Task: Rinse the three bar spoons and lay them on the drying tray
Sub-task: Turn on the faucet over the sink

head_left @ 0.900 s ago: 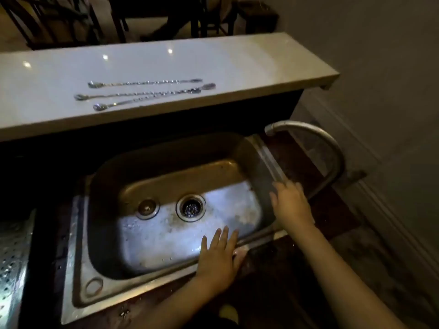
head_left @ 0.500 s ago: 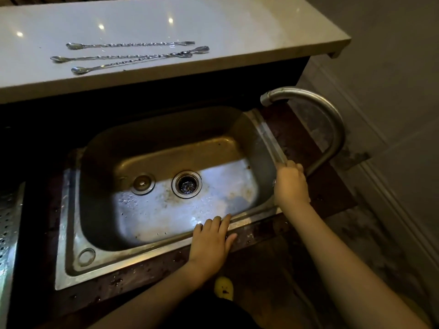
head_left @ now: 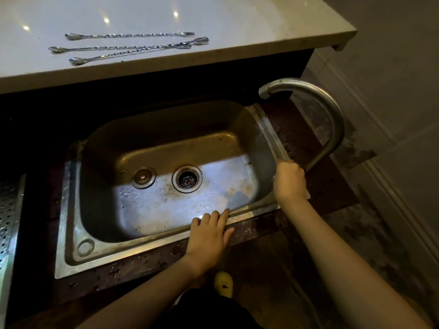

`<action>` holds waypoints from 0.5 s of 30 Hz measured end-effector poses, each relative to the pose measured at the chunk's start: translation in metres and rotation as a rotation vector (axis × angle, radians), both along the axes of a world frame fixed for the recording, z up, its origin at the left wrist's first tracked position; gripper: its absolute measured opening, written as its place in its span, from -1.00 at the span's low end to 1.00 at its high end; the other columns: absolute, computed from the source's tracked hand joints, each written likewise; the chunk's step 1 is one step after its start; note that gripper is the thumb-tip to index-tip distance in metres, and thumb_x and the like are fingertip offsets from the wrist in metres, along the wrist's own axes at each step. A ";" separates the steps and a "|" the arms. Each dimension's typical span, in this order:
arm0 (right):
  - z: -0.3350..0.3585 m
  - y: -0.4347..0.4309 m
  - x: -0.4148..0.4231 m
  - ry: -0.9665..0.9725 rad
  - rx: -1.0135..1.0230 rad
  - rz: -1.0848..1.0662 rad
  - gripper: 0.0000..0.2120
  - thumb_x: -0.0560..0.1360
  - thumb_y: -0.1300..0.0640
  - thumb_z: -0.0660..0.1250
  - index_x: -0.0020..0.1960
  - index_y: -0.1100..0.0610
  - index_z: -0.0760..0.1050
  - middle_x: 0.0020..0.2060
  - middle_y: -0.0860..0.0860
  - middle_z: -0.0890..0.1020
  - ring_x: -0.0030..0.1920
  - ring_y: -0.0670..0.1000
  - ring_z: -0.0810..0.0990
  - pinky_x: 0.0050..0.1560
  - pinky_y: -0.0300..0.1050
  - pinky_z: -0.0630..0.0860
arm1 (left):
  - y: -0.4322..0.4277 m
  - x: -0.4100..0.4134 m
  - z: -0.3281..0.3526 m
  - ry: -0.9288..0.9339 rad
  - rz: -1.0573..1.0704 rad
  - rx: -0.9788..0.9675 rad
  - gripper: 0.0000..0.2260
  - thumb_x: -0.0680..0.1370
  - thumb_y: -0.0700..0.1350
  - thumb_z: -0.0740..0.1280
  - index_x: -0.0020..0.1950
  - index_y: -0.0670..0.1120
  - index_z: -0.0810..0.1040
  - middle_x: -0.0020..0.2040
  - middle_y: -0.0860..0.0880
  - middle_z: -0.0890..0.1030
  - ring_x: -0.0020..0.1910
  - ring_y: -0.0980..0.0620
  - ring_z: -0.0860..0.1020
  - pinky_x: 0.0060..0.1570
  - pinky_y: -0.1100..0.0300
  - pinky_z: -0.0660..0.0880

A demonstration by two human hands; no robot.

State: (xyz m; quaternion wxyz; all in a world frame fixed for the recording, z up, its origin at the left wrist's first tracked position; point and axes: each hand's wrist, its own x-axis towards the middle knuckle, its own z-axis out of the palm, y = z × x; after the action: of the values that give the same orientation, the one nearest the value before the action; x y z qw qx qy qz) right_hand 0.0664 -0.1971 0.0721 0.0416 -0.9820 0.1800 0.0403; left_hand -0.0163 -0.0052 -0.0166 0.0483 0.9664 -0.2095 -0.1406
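Three long twisted metal bar spoons [head_left: 129, 35] [head_left: 118, 47] [head_left: 133, 52] lie side by side on the pale raised counter [head_left: 237, 24] behind the sink. A steel sink [head_left: 71, 210] sits below, dry-looking, with a drain [head_left: 187, 178] in its floor. A curved faucet [head_left: 327, 110] arches over the sink's right rim; no water runs from it. My right hand [head_left: 289, 181] is closed around something at the faucet's base, hidden by the fingers. My left hand [head_left: 209, 236] rests flat on the sink's front rim, fingers apart, holding nothing. A perforated drying tray [head_left: 8, 222] shows at the left edge.
A dark wet worktop [head_left: 316, 186] surrounds the sink. A grey wall [head_left: 392, 67] with a skirting board runs along the right. A yellow slipper [head_left: 223, 282] shows on the floor below.
The camera has tipped down and closer to the sink. My right hand has closed at the faucet's base. My left hand stays on the front rim.
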 end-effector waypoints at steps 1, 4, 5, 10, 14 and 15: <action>0.000 -0.001 0.000 -0.006 0.004 0.002 -0.84 0.53 0.40 0.20 0.05 0.32 0.51 -0.05 0.25 0.61 -0.06 0.23 0.62 -0.13 0.05 0.58 | 0.000 0.000 0.000 -0.002 0.000 0.001 -0.51 0.62 0.15 -0.12 0.50 -0.02 -0.01 0.29 -0.06 0.38 0.19 -0.08 0.37 0.12 0.02 0.28; -0.001 -0.001 0.001 -0.015 0.010 0.004 -0.85 0.53 0.40 0.19 0.02 0.33 0.52 -0.06 0.25 0.61 -0.06 0.24 0.61 -0.13 0.06 0.57 | 0.000 0.000 0.001 -0.009 -0.002 0.003 -0.51 0.61 0.15 -0.12 0.50 -0.03 0.00 0.29 -0.07 0.39 0.18 -0.09 0.37 0.11 0.02 0.28; -0.001 0.000 0.002 -0.016 0.012 0.002 -0.85 0.53 0.40 0.19 0.01 0.33 0.52 -0.06 0.25 0.61 -0.05 0.24 0.61 -0.12 0.06 0.57 | 0.000 0.000 0.000 -0.009 -0.002 0.001 -0.51 0.61 0.15 -0.12 0.50 -0.02 0.00 0.29 -0.06 0.38 0.19 -0.09 0.37 0.11 0.02 0.27; -0.001 0.000 0.003 -0.018 0.008 -0.006 -0.83 0.53 0.41 0.18 0.01 0.33 0.54 -0.05 0.24 0.61 -0.04 0.23 0.61 -0.10 0.06 0.57 | 0.000 0.000 -0.002 -0.010 0.004 -0.003 -0.50 0.61 0.15 -0.12 0.50 -0.02 0.01 0.28 -0.06 0.39 0.19 -0.09 0.38 0.11 0.01 0.28; 0.000 0.000 0.005 0.000 0.006 -0.022 -0.83 0.53 0.41 0.18 0.03 0.34 0.53 -0.03 0.24 0.60 -0.02 0.23 0.60 -0.07 0.06 0.58 | 0.001 -0.001 -0.003 -0.015 0.009 -0.017 -0.50 0.61 0.16 -0.12 0.50 -0.01 0.01 0.28 -0.05 0.40 0.18 -0.08 0.38 0.11 0.02 0.29; 0.000 0.000 0.005 -0.001 0.008 -0.026 -0.84 0.53 0.41 0.19 0.03 0.35 0.53 -0.03 0.25 0.59 -0.02 0.23 0.60 -0.07 0.06 0.58 | 0.001 -0.001 -0.004 -0.016 0.011 -0.021 -0.51 0.61 0.16 -0.12 0.50 -0.01 0.01 0.28 -0.05 0.40 0.18 -0.07 0.38 0.11 0.02 0.29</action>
State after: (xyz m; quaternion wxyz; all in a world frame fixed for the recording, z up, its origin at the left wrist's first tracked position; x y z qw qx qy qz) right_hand 0.0715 -0.1968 0.0717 0.0459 -0.9794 0.1924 0.0402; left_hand -0.0172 -0.0045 -0.0201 0.0577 0.9681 -0.2058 -0.1306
